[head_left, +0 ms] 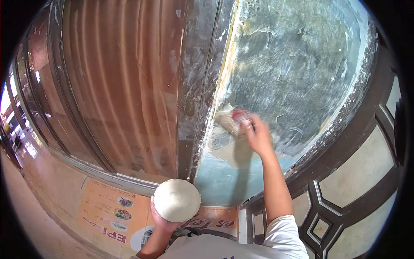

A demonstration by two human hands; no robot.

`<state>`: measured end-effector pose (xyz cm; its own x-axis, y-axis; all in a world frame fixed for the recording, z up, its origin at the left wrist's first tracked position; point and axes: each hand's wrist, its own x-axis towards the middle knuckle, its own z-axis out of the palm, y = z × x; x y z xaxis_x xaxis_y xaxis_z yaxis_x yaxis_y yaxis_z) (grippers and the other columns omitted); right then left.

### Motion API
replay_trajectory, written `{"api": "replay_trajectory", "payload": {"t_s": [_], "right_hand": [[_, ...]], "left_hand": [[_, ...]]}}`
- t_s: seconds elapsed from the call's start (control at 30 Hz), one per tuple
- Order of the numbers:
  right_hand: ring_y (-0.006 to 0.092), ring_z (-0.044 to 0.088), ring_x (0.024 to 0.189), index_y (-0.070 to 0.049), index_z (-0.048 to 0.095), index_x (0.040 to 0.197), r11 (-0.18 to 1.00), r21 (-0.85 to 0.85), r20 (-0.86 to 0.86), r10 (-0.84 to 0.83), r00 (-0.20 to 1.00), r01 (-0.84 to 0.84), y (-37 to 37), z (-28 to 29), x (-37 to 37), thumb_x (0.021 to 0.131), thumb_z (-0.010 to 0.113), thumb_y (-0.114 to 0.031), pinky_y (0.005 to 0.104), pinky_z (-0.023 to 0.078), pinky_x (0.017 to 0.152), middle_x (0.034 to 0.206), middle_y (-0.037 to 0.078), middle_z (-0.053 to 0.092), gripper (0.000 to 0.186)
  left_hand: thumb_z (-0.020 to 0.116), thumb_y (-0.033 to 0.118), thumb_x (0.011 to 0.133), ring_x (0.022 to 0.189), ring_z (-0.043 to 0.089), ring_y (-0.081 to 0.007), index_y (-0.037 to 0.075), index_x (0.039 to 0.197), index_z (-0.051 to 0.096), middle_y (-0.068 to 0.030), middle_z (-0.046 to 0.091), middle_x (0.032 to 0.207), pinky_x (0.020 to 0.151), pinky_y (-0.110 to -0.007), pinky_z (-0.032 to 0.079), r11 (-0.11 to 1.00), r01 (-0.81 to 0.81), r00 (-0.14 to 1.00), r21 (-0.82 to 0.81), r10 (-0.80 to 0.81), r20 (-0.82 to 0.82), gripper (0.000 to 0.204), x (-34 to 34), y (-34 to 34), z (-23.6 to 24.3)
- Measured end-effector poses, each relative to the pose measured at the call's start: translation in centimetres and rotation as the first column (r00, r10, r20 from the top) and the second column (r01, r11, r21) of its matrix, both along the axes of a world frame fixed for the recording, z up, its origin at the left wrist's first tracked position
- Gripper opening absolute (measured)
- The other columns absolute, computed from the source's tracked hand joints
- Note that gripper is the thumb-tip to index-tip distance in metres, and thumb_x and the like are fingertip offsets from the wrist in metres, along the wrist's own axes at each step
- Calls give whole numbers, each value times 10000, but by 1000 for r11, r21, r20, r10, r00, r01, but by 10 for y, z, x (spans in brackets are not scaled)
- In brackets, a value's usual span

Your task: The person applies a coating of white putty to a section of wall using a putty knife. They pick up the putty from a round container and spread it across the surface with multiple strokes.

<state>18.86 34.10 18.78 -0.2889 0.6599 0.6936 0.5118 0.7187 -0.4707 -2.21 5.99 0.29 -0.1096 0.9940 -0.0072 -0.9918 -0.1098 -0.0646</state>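
Note:
From below, my left hand (163, 219) grips the edge of a round bowl (177, 200) filled with, or lined in, a smooth off-white substance. Higher up, my right hand (257, 131) is closed around a wide brush (228, 121) with pale bristles and a reddish part near the fingers. Motion smears the brush, and its bristles meet the left edge of a patchy grey-green wall panel (293, 73). Wet-looking pale smears show around the brush. Lower down, the panel turns to plain light blue (224, 177).
Left of the panel stands a dark frame post (196, 73), then glass with brown curtains (116, 77) behind it. A dark door with pale inset panes (353, 168) is on the right. An orange printed banner (101, 211) lies on the tiled floor (56, 185).

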Motion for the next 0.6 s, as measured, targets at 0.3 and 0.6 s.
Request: {"api": "replay_trajectory", "payload": {"t_s": [0.3,0.6], "right_hand": [[403,607,726,-25,585,954,999,33,-261,-7,965,17,4,2,-9,969,593,-239,421,473,660,788,184,632,215],[419,613,729,-29,592,981,985,96,-232,-118,965,144,6,17,-10,953,615,-201,429,485,661,769,213,633,176]], "left_hand": [[244,768,889,1368,424,-438,185,1528,343,-137,391,1540,1084,-661,366,999,0,1000,37,1,-28,870,-1,-7,-3],[199,680,970,1346,460,-393,178,1525,354,-122,412,1526,1079,-605,397,995,-101,934,3,96,-344,764,0,-12,5]]}}
